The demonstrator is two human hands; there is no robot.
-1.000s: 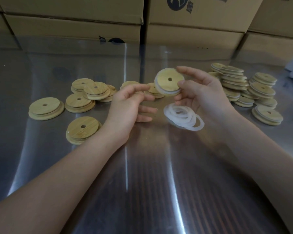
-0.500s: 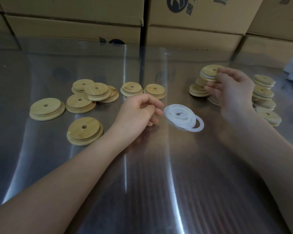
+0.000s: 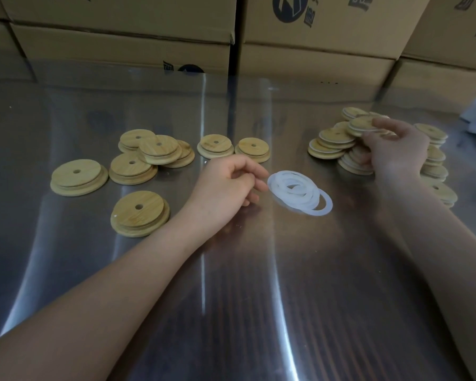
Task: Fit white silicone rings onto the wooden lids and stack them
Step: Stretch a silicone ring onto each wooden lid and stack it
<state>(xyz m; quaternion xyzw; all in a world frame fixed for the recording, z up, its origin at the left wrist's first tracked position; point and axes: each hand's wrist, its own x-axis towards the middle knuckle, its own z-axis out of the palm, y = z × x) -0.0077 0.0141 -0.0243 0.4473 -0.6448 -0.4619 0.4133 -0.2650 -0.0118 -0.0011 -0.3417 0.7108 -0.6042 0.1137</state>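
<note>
Bare wooden lids [image 3: 79, 177] lie left on the surface [image 3: 231, 298]; the left hand [image 3: 228, 185], loosely curled and empty, sits just beside the white silicone rings [image 3: 300, 193]. The right hand [image 3: 396, 152] pinches a ringed lid [image 3: 362, 126] atop the right-hand stacks [image 3: 330, 149]. Print on the cardboard boxes [image 3: 327, 59] behind is cut off, unreadable.

Shiny steel tabletop [image 3: 231, 312] — streaked with glare — before a wall of stacked cardboard boxes [image 3: 121, 28].

Wooden lids [image 3: 79, 177], seemingly glossy metal table [image 3: 259, 284]
</note>
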